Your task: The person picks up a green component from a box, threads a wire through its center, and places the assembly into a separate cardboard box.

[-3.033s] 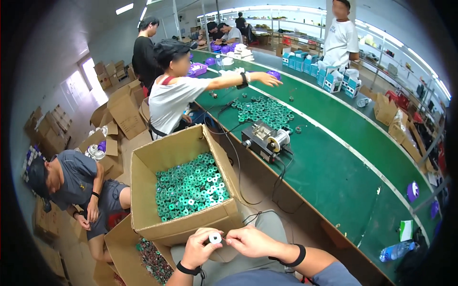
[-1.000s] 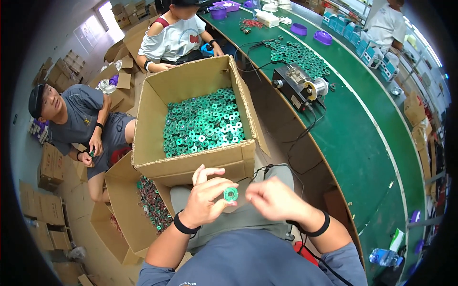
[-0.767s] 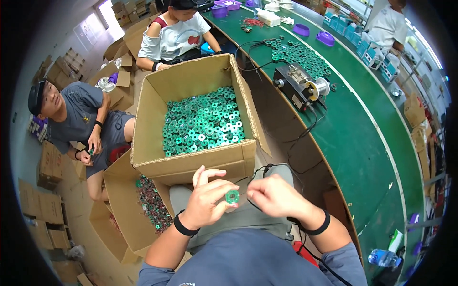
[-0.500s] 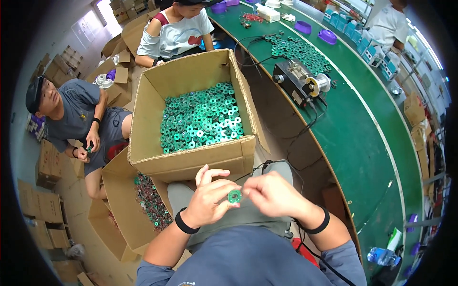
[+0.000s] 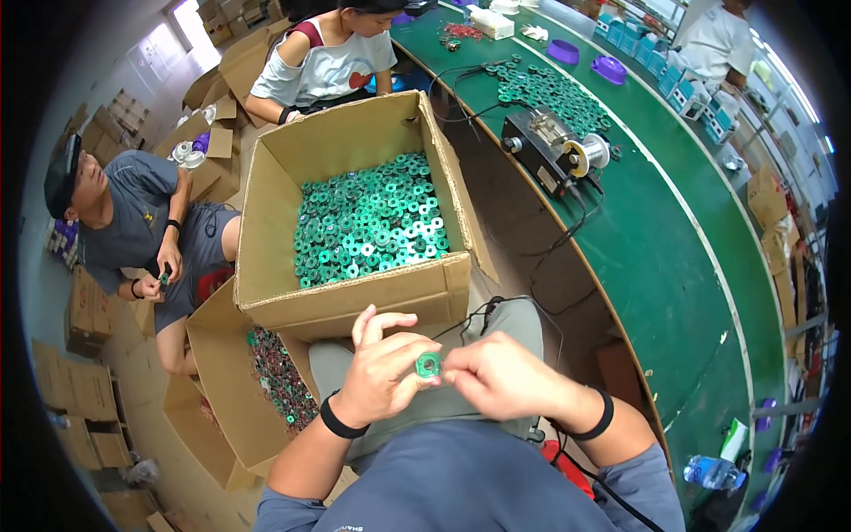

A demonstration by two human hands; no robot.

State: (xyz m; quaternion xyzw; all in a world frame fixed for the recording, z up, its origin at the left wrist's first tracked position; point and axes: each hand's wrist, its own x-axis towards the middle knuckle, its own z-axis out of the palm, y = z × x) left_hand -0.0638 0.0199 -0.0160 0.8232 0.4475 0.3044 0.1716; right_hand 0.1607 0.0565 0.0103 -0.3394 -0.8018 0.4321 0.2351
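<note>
A small green ring-shaped circuit board (image 5: 421,367) is held between the thumb and forefinger of my left hand (image 5: 381,372), its other fingers raised. My right hand (image 5: 496,377) is closed in a pinch right beside the board's right edge. Whatever those fingertips grip, if anything, is too small to make out. Just beyond my hands, a large open cardboard box (image 5: 355,300) holds a heap of similar green ring boards (image 5: 372,222).
A second carton (image 5: 213,355) at lower left holds red and green parts (image 5: 279,377). On the right, a green workbench (image 5: 656,293) carries a black machine with a spool (image 5: 554,146), spread-out ring boards (image 5: 554,93) and a bottle (image 5: 712,473). Two people sit left and ahead; another stands far right.
My right fingertips have come in closer to the board's right edge. The left hand and board have shifted slightly left, and the view has moved a little. The person at left has turned their head.
</note>
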